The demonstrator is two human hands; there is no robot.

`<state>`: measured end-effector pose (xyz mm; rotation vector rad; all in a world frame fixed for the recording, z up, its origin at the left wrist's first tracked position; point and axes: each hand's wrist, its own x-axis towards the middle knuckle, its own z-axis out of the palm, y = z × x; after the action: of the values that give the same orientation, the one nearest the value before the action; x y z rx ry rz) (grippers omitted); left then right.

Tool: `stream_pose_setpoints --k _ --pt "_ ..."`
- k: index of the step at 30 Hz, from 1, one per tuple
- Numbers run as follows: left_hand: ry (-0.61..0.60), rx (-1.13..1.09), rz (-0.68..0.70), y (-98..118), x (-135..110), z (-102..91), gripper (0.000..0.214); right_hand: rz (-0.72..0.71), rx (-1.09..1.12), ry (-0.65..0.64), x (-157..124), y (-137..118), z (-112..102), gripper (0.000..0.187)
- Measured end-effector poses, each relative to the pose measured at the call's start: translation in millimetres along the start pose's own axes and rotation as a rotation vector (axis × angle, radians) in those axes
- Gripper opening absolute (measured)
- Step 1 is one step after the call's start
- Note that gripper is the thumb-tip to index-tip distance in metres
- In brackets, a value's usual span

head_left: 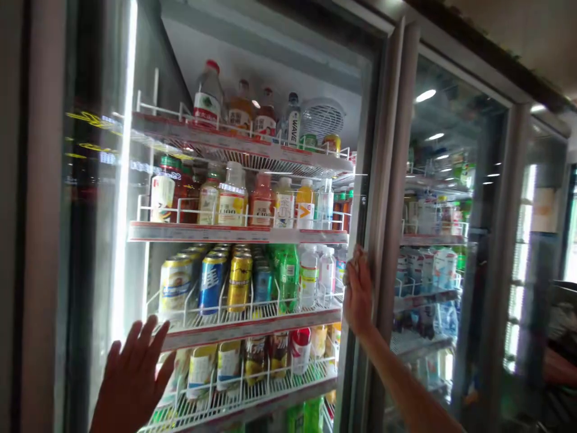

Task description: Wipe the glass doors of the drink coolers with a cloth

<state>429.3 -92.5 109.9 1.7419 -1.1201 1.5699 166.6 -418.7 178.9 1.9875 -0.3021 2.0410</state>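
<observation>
My left hand (135,373) is raised at the lower left with its fingers spread. It holds nothing and is in front of the lower drink shelves. My right hand (359,294) lies along the right edge of the fridge door (367,150), fingers stretched upward against the glass and frame. Behind the glass, a gold can (240,279), a blue can (211,282) and a green bottle (287,273) stand on the wire shelf (288,320) between my hands. On the shelf above is an orange juice bottle (305,204).
A bright light strip (124,180) runs down the fridge's left side. Bottles, including a red-capped bottle (209,93), stand on the top shelf. To the right is a second glass-door fridge (451,156) with drinks inside. Dark objects (561,337) are at the far right.
</observation>
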Motion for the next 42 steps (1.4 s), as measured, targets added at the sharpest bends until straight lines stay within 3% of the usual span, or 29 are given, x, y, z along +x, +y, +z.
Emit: stream_pose_setpoints --k 2,7,9,12,15,17,19,21,24,26,30,32,36,40,42 --pt "-0.022 0.007 -0.018 0.4 -1.6 0.7 0.060 0.029 0.007 -0.013 -5.4 -1.8 0.2 0.054" --pt "-0.034 0.096 0.014 3.3 -5.4 -1.4 0.059 -0.026 -0.012 -0.204 -73.5 -7.8 -14.1 0.058" --pt "-0.049 0.133 0.018 4.0 -6.0 -3.9 0.060 -0.061 -0.007 -0.167 -65.8 -4.4 -12.2 0.059" --pt "-0.087 0.160 0.019 3.6 -7.1 -7.9 0.061 -0.055 0.039 -0.043 -28.0 -12.3 2.6 0.057" --pt "-0.101 0.160 0.040 1.4 -9.7 -11.7 0.062 -0.084 0.064 -0.074 -24.8 -47.4 13.7 0.058" --pt "-0.105 0.149 0.056 -1.5 -12.8 -14.9 0.062 -0.241 0.121 -0.246 -44.1 -77.8 17.8 0.059" --pt "-0.126 0.131 0.081 -6.0 -17.2 -19.0 0.061 -0.367 0.122 -0.312 -56.4 -105.4 23.8 0.060" --pt "-0.154 0.108 0.110 -11.4 -23.4 -23.6 0.059 -0.341 0.108 -0.314 -48.6 -128.2 33.5 0.060" --pt "-0.169 0.087 0.130 -19.3 -36.3 -29.6 0.057 -0.219 0.121 -0.196 -22.5 -160.3 49.6 0.060" --pt "-0.171 0.090 0.128 -24.2 -46.7 -32.3 0.057 -0.234 0.141 -0.196 -20.7 -184.2 56.4 0.058" --pt "-0.213 0.133 0.179 -35.7 -63.4 -37.5 0.054 -0.510 0.181 -0.353 -42.7 -228.6 65.2 0.053" --pt "-0.218 0.153 0.210 -42.1 -67.1 -40.3 0.053 -0.530 0.179 -0.338 -40.4 -243.9 72.5 0.049" --pt "-0.193 0.150 0.238 -53.7 -70.2 -44.6 0.052 -0.378 0.150 -0.263 -29.0 -264.4 82.2 0.047" --pt "-0.167 0.121 0.212 -66.3 -71.4 -47.6 0.054 -0.592 0.173 -0.379 -45.6 -277.4 81.0 0.047" --pt "-0.144 0.093 0.181 -72.3 -66.3 -48.5 0.057 -0.629 0.192 -0.358 -42.6 -283.5 85.7 0.045"
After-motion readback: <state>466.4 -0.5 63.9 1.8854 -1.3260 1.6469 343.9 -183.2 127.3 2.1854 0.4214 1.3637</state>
